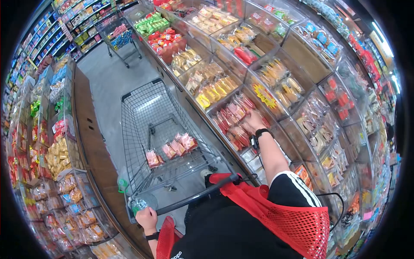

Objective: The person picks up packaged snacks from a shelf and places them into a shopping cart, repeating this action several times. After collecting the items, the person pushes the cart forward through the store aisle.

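Note:
My right hand point(255, 120) reaches into a clear bin of red and pink snack packets point(233, 111), its fingers bent down on the packets; whether it grips one is too small to tell. On the left, my left hand point(147, 218) is closed at the end of the shopping cart's handle point(194, 196), beside a clear bottle with a green cap point(144, 203). Inside the wire cart point(146, 105), several pink packets point(179, 145) lie at the near end.
Tiered bins of packaged snacks point(274, 71) rise along the right. More snack bins point(60, 157) line the left behind a brown wooden edge point(84, 112). Another cart point(118, 36) with goods stands farther up the grey aisle floor point(105, 73). A red mesh vest point(297, 224) hangs over my body.

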Available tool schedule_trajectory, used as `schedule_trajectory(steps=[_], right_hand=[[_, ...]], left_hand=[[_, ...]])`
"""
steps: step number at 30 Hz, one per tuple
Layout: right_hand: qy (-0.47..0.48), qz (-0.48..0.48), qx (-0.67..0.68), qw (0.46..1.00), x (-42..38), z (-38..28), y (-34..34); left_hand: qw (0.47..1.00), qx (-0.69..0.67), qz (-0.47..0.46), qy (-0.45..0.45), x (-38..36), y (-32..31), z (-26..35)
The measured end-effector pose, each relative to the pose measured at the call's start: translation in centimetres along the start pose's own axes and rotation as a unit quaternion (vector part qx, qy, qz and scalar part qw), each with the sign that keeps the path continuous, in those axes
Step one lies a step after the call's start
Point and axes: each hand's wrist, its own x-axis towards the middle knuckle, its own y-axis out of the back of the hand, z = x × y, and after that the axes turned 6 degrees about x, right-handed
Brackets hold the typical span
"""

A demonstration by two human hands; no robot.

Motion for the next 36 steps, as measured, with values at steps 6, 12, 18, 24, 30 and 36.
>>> schedule_trajectory(steps=[6, 12, 18, 24, 30, 36], right_hand=[[0.035, -0.010, -0.100, 0.994, 3.6, -0.8, -1.7], [-0.015, -0.119, -0.178, 0.977, 4.6, -0.3, -2.6], [-0.076, -0.089, -0.217, 0.969, 4.8, -2.9, -3.2], [-0.015, -0.047, -0.273, 0.961, 5.2, 0.0, -4.6], [0.070, 0.112, -0.249, 0.959, 3.0, -0.7, -1.0], [0.078, 0.149, 0.006, 0.986, -2.3, -4.3, 3.4]], left_hand=[[0.999, -0.027, -0.034, 0.026, 0.1, 0.4, 0.5], [0.997, -0.027, -0.059, 0.039, -0.1, 0.6, 0.6], [0.997, -0.041, -0.047, 0.049, -0.2, 0.5, 0.7], [0.998, -0.033, -0.038, 0.033, -0.1, 0.7, 0.7], [0.997, -0.047, -0.027, 0.046, 0.4, 1.1, 1.0], [0.997, -0.071, -0.009, 0.032, 0.6, 1.6, 1.0]])
